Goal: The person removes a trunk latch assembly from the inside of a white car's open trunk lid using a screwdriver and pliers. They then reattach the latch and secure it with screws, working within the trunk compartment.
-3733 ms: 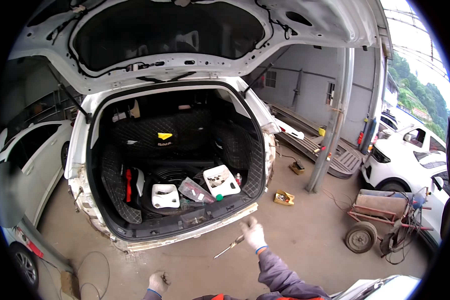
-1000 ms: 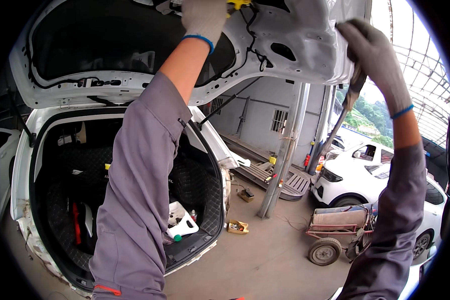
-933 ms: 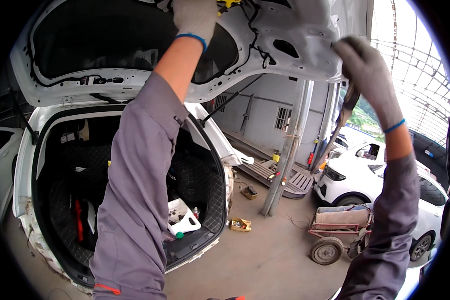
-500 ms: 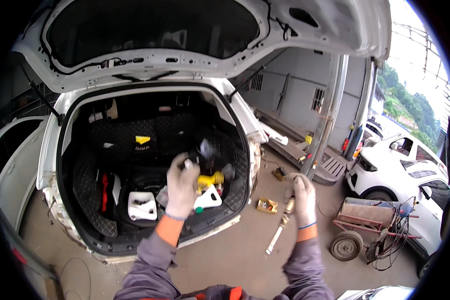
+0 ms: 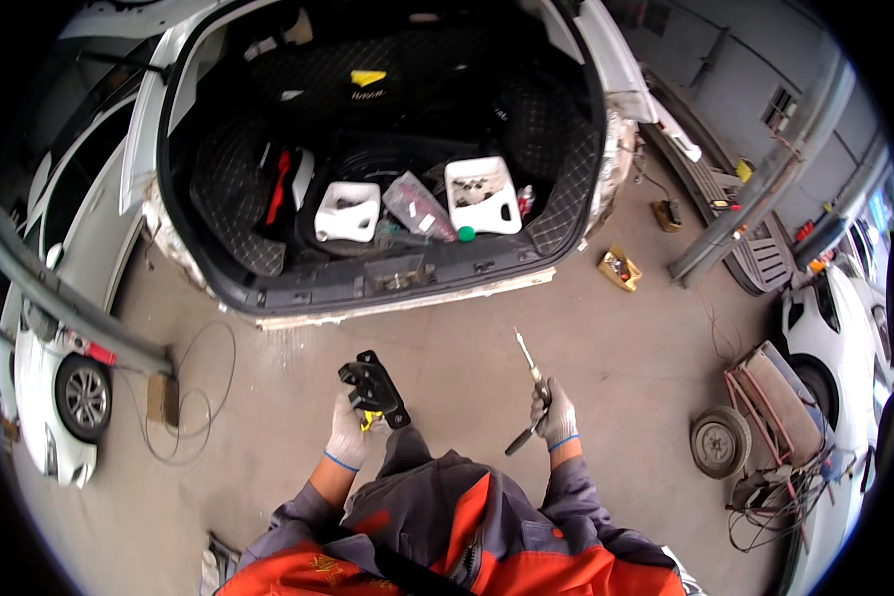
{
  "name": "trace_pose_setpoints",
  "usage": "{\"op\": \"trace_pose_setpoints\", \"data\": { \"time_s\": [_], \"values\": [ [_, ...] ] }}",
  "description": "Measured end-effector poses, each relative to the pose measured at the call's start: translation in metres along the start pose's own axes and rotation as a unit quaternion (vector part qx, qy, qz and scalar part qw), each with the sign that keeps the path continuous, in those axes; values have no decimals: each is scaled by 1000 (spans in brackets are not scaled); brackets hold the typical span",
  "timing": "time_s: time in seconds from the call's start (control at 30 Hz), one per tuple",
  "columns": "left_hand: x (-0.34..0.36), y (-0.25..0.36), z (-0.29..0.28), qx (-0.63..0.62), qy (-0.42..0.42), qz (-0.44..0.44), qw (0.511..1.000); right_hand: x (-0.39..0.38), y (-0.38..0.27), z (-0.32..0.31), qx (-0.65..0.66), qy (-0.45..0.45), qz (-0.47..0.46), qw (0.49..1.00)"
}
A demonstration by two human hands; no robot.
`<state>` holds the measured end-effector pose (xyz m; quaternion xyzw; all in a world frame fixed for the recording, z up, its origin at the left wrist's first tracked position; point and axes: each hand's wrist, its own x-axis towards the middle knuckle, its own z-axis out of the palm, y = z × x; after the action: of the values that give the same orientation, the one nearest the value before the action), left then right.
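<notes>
My left hand (image 5: pixel 348 429), in a pale work glove, is closed around a black-and-yellow object (image 5: pixel 375 385) with a flat black plate at its end. Its exact kind I cannot make out. It is held low, in front of the car's rear and near my body. Level with it on the right, my gloved right hand (image 5: pixel 556 412) grips a slim hand tool (image 5: pixel 523 348). A silver shaft points forward from that fist, and a dark bar sticks out towards me. Neither hand touches the car.
Ahead is a car's open boot (image 5: pixel 397 276) with two white trays (image 5: pixel 348 233) (image 5: pixel 512 214), a clear plastic bag (image 5: pixel 415 207) and a red tool (image 5: pixel 280 189). A small yellow box (image 5: pixel 619 268) sits on the floor. A wheeled cart (image 5: pixel 775 407) stands right; a cable (image 5: pixel 207 417) lies left.
My view has tipped down. My left hand has come back out of the boot with the black-and-yellow object. My right hand's tool has swung from pointing towards me to pointing forward.
</notes>
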<state>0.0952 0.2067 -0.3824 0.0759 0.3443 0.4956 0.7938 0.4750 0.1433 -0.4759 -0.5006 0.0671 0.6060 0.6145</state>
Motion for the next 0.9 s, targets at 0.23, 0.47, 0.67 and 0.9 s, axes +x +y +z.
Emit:
{"op": "trace_pose_setpoints", "data": {
  "time_s": [0.23, 0.47, 0.67, 0.9],
  "values": [
    [28, -1, 36, -95, -5, -41, 995, 58, -39, 89, -292, -125, -74, 945],
    [116, 12, 68, -129, -33, -97, 986, 158, -87, 208, -649, -94, -473, 588],
    [222, 43, 86, -176, -146, -163, 960, 242, -88, 244, -700, -143, -638, 288],
    [304, 48, 84, -203, -347, -78, 912, 296, -61, 236, -744, -168, -583, 281]
  ]
}}
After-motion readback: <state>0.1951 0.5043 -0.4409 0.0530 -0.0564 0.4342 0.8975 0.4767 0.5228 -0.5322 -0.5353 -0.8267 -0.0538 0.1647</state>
